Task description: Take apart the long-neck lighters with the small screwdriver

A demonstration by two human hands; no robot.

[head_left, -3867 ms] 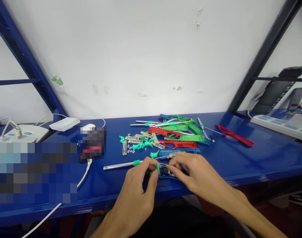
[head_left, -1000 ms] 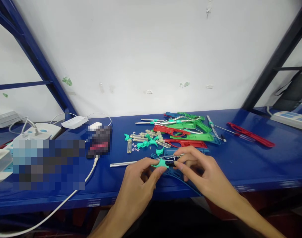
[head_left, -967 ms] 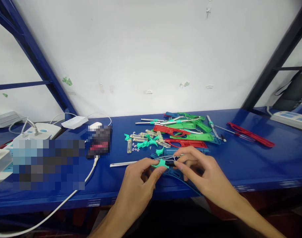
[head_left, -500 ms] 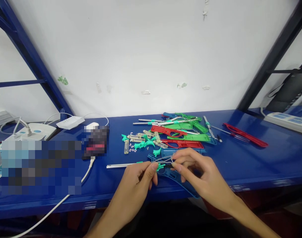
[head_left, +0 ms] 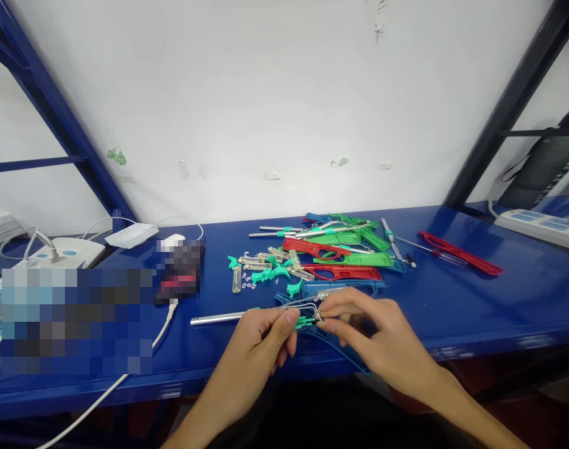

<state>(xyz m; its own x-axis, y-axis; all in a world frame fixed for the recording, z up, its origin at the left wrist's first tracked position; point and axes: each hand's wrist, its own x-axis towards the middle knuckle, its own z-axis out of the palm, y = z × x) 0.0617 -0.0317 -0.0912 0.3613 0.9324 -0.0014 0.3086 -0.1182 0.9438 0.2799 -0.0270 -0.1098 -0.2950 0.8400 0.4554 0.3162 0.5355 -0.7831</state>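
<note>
My left hand (head_left: 260, 349) is closed near the table's front edge, gripping the silver metal tube (head_left: 216, 318) of a long gas lighter, which sticks out to the left. A small green plastic piece (head_left: 305, 322) shows at the tips of its thumb and finger. Close on the right, my right hand (head_left: 382, 337) pinches thin white wires (head_left: 307, 305) that curve over from the tube. A dark bit beside the green piece is partly covered by these fingers. Under both hands lies a blue lighter casing half (head_left: 344, 352), with another blue casing half (head_left: 371, 288) behind.
Red casing halves (head_left: 343, 272), green casing halves (head_left: 366, 259) and more metal tubes lie piled behind. Clear fuel tanks (head_left: 237, 279) and green triggers (head_left: 294, 287) are left of them. A phone (head_left: 179, 271) with a cable lies left; a red casing half (head_left: 462, 252) lies right.
My right hand has moved slightly left, closer to the left hand and the green piece. The tube's far end has shifted a little left and down.
</note>
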